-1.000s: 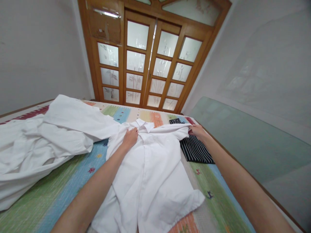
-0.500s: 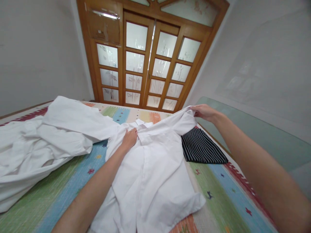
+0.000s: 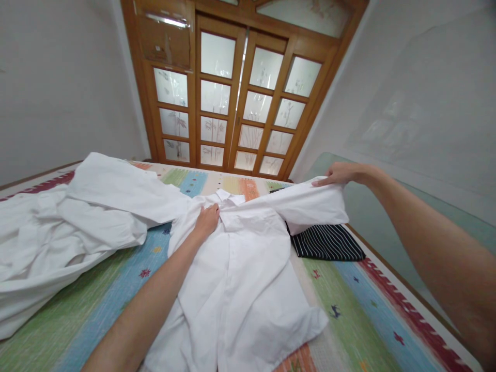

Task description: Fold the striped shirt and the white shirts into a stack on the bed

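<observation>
A white button-front shirt (image 3: 256,268) lies spread on the patterned bed cover, its collar pointing away from me. My left hand (image 3: 208,218) is closed on the cloth just below the collar, its fingertips partly hidden. At the far right, my right hand (image 3: 336,174) grips the upper edge of one sleeve between thumb and fingers. That sleeve (image 3: 310,204) is stretched out sideways and partly covers a folded black cloth with white stripes (image 3: 329,245). The other sleeve (image 3: 124,188) extends left, over a second heap of white cloth.
The rumpled white cloth (image 3: 58,243) fills the left side of the multicoloured bed cover (image 3: 344,310). A pale green headboard-like panel (image 3: 372,227) borders the bed on the right. Wooden glass-paned doors (image 3: 217,98) stand beyond the far edge, between grey walls.
My right hand has moved to the right, drawing the sleeve out longer and flatter, so it now covers more of the striped cloth. My left hand stays in place.
</observation>
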Demonstrator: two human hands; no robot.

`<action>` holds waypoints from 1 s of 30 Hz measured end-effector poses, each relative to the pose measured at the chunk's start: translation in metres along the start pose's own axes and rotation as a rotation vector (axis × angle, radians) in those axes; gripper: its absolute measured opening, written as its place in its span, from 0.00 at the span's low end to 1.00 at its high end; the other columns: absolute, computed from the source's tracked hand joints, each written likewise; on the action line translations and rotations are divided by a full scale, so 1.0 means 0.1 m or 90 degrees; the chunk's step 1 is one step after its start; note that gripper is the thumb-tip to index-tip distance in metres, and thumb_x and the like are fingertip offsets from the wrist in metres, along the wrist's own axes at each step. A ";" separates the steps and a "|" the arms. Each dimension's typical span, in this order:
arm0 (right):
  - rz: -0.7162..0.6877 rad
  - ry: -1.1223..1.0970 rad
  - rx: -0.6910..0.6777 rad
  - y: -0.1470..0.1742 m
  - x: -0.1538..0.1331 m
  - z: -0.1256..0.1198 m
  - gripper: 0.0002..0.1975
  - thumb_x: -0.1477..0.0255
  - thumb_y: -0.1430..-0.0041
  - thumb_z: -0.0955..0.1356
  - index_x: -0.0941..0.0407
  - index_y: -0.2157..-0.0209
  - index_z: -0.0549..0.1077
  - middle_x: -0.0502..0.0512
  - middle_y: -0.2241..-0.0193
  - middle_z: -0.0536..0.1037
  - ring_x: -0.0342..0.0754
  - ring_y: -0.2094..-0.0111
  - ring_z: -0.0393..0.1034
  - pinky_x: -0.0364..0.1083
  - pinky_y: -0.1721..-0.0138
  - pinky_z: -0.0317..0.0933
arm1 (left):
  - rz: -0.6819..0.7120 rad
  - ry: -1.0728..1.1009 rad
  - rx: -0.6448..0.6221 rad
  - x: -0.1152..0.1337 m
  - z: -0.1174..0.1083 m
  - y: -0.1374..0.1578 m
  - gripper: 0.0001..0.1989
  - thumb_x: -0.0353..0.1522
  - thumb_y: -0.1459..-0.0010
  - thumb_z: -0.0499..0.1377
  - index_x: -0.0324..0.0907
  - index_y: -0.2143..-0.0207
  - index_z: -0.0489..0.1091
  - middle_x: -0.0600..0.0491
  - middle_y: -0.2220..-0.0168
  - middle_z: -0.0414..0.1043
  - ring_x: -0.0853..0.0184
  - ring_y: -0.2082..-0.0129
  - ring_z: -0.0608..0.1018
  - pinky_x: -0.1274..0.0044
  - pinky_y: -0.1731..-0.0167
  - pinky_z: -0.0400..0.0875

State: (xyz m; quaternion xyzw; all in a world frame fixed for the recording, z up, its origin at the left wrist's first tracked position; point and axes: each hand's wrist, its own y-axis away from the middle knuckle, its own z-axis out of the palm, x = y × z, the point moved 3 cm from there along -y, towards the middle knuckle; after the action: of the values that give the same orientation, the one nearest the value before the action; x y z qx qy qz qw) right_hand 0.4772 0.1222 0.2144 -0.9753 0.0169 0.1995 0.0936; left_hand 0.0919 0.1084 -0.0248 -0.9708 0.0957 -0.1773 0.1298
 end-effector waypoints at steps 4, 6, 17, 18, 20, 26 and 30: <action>0.096 -0.281 -0.157 0.27 -0.06 0.00 0.08 0.71 0.52 0.76 0.60 0.76 0.76 0.57 0.78 0.76 0.47 0.75 0.70 0.44 0.74 0.64 | 0.001 0.003 -0.004 0.00 0.00 -0.01 0.13 0.31 0.32 0.42 0.42 0.58 0.65 0.44 0.54 0.76 0.58 0.51 0.76 0.62 0.42 0.56; 0.117 -0.384 -0.166 0.38 -0.10 0.00 0.05 0.75 0.49 0.75 0.62 0.72 0.77 0.59 0.77 0.77 0.46 0.76 0.70 0.43 0.75 0.64 | 0.001 0.005 -0.001 0.00 0.00 -0.01 0.13 0.31 0.32 0.42 0.42 0.57 0.65 0.44 0.54 0.76 0.58 0.51 0.76 0.62 0.42 0.57; 0.056 0.158 -0.039 0.25 0.14 -0.42 0.17 0.64 0.53 0.77 0.60 0.84 0.73 0.48 0.86 0.66 0.39 0.79 0.58 0.41 0.75 0.50 | 0.006 -0.022 -0.014 0.04 -0.04 0.01 0.13 0.31 0.31 0.41 0.41 0.57 0.64 0.42 0.54 0.76 0.59 0.49 0.75 0.63 0.42 0.57; 0.050 0.199 -0.009 0.23 0.18 -0.44 0.18 0.62 0.53 0.76 0.60 0.84 0.73 0.48 0.87 0.66 0.39 0.79 0.58 0.42 0.75 0.50 | 0.008 -0.021 -0.015 0.04 -0.04 0.02 0.13 0.31 0.31 0.41 0.41 0.57 0.64 0.43 0.54 0.76 0.59 0.49 0.75 0.62 0.41 0.56; 0.062 0.274 0.020 0.22 0.27 -0.39 0.19 0.59 0.53 0.76 0.58 0.83 0.74 0.49 0.86 0.68 0.40 0.79 0.59 0.42 0.75 0.50 | 0.010 -0.022 -0.012 0.04 -0.05 0.02 0.13 0.31 0.31 0.41 0.41 0.57 0.64 0.43 0.54 0.76 0.59 0.50 0.75 0.62 0.41 0.56; 0.101 0.351 -0.077 0.31 0.62 0.32 0.12 0.70 0.60 0.79 0.55 0.84 0.73 0.51 0.84 0.70 0.44 0.80 0.61 0.44 0.74 0.52 | 0.070 -0.014 -0.035 0.03 0.03 0.01 0.14 0.34 0.32 0.44 0.41 0.52 0.66 0.43 0.49 0.73 0.56 0.44 0.71 0.56 0.39 0.53; 0.006 0.283 -0.137 0.29 0.60 0.99 0.08 0.77 0.57 0.76 0.55 0.82 0.74 0.53 0.80 0.75 0.48 0.73 0.69 0.43 0.68 0.59 | 0.124 -0.020 -0.071 0.01 0.13 0.00 0.19 0.36 0.33 0.46 0.43 0.43 0.64 0.43 0.39 0.65 0.54 0.35 0.60 0.54 0.38 0.51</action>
State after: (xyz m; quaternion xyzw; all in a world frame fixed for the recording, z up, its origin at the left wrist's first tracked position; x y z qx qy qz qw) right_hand 0.4921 0.1126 0.0964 -0.9995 0.0205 -0.0188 -0.0181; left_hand 0.0973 0.1111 -0.0365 -0.9654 0.1971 -0.1427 0.0937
